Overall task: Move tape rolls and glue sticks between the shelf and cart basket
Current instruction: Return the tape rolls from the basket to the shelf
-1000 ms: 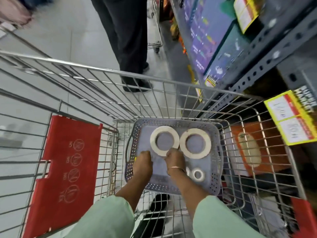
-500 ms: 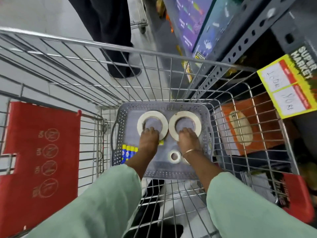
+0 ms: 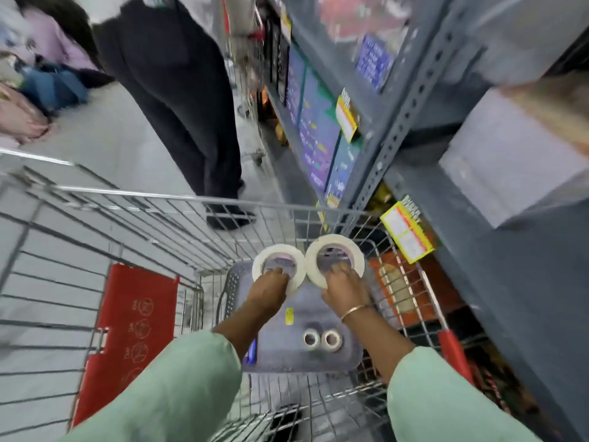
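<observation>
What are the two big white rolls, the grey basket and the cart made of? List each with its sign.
Two large white tape rolls: likely paper masking tape, matte off-white, though blurred.
Grey perforated basket: moulded plastic, judging by its punched holes and rounded rim.
Wire shopping cart: shiny chromed or plated steel rods.

aisle: a person in dark trousers and black shoes (image 3: 191, 122) stands beyond the trolley
price tags: yellow-and-red paper labels (image 3: 406, 231) hang nearby
child seat: red plastic flap (image 3: 127, 339) with printed round icons, left side
</observation>
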### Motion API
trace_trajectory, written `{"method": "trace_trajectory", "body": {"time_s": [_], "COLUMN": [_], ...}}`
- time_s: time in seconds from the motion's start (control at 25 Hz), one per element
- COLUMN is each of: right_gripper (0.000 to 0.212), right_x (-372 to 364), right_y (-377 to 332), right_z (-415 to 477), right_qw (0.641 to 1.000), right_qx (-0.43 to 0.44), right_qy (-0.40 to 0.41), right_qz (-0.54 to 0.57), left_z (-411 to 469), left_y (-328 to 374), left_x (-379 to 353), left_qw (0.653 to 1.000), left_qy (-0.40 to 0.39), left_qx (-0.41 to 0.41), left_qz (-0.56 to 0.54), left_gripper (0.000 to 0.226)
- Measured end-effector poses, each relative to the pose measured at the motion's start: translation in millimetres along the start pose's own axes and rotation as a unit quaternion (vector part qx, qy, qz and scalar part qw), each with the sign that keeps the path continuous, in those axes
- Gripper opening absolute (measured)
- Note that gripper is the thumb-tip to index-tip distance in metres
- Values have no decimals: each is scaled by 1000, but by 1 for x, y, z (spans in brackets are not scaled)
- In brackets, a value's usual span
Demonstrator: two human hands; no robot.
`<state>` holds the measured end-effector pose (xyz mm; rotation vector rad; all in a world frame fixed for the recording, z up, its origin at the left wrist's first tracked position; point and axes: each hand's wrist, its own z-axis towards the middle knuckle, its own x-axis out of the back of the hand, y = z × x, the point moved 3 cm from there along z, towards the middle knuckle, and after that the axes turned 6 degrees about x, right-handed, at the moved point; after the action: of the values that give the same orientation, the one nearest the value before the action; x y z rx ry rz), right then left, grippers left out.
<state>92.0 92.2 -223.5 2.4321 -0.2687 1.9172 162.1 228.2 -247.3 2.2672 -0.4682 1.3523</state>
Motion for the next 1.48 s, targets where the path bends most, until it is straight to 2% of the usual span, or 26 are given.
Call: {"method": "trace_trajectory", "body": {"time_s": [0.12, 0.24, 0.4, 0.48, 0.56, 0.72, 0.88, 0.92, 0.96, 1.08, 1.16, 1.2, 1.32, 1.4, 1.48], "right_gripper": [27, 17, 24, 26, 30, 30, 37, 38, 40, 46, 49, 49, 58, 61, 57], "right_x": [71, 140, 205, 216, 213, 178, 127, 117, 109, 91, 86, 84, 81, 81, 81], "right_y": [-2, 8, 59, 99, 141, 200, 222, 223, 222, 217, 212, 210, 205, 205, 208], "right_z": [-33, -77, -137, -170, -213, -314, -402, -421, -433, -458, -464, -464, -460, -456, -452], "right_qw": [999, 984, 971, 965, 959, 928, 892, 882, 874, 850, 838, 833, 827, 823, 815], "right_qx": [18, 35, -44, -99, -162, -297, -405, -428, -444, -488, -505, -510, -515, -522, -531], "right_qy": [49, 172, 232, 240, 231, 224, 193, 186, 184, 174, 175, 178, 187, 187, 188], "right_qz": [-7, -32, -49, -36, -34, 6, 50, 58, 66, 93, 113, 119, 127, 128, 134], "left_z": [-28, -59, -83, -95, -110, -143, -175, -180, -183, -188, -190, -191, -182, -171, -151], "left_y": [27, 62, 131, 181, 240, 352, 433, 446, 455, 473, 479, 480, 477, 471, 463], "left_x": [62, 115, 171, 186, 187, 159, 107, 90, 76, 48, 42, 44, 46, 49, 48], "left_qw": [999, 996, 987, 979, 969, 949, 933, 926, 920, 913, 899, 888, 862, 865, 879], "left_qy": [30, 69, 115, 130, 131, 63, -25, -27, -1, -25, -60, -51, 13, 50, 66], "left_qx": [-27, -60, -106, -157, -206, -306, -358, -378, -390, -403, -429, -451, -495, -494, -470], "left_qz": [-3, -13, -29, 17, 46, 37, -2, 2, 22, 49, 63, 77, 104, 71, 59], "left_gripper": [36, 37, 33, 32, 37, 56, 48, 47, 48, 45, 35, 34, 53, 65, 67]}}
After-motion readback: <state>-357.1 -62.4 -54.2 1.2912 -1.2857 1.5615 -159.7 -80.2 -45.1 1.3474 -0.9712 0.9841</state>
